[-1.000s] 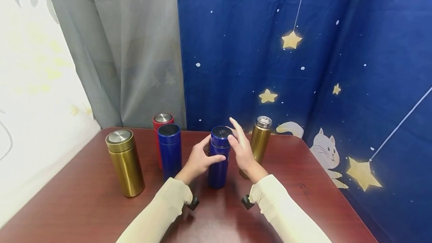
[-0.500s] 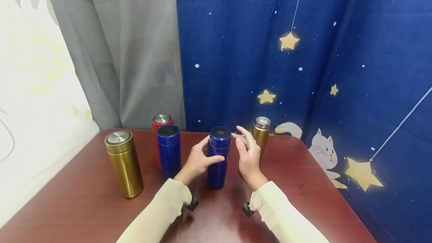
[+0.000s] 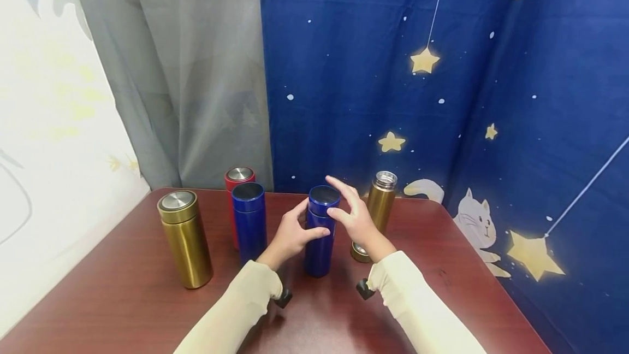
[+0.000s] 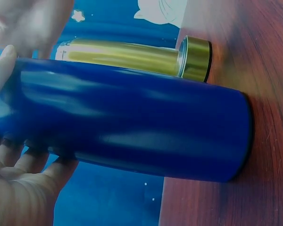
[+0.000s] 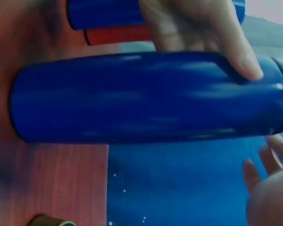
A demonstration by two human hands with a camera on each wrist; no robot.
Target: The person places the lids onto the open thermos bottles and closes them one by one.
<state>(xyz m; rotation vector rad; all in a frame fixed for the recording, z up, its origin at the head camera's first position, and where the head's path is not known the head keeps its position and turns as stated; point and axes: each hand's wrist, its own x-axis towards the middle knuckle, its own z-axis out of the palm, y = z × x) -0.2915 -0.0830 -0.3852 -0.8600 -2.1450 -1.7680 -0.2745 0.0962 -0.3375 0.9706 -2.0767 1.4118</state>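
A blue vacuum flask (image 3: 318, 250) with a dark-topped lid (image 3: 324, 195) stands upright on the table. My left hand (image 3: 290, 234) grips its upper body, thumb across the front and fingers behind, as the left wrist view also shows. My right hand (image 3: 357, 220) is at the lid's right side, fingers spread and only slightly bent. Its thumb overlaps the lid's lower edge in the head view; whether it touches is unclear. Behind that hand rises an uncapped gold flask (image 3: 382, 201) with a bare steel neck. A gold lid (image 3: 360, 254) sits by its base.
To the left stand a second blue flask (image 3: 249, 223), a red flask (image 3: 231, 187) partly hidden behind it, and a capped gold flask (image 3: 189, 250). All are on the reddish-brown table (image 3: 123, 294). Grey and blue star-patterned curtains (image 3: 344, 70) hang behind the table.
My right hand moved off the lid to the right, then came back left to it. Lit marks on the lid's top have gone dark. My left hand keeps its grip.
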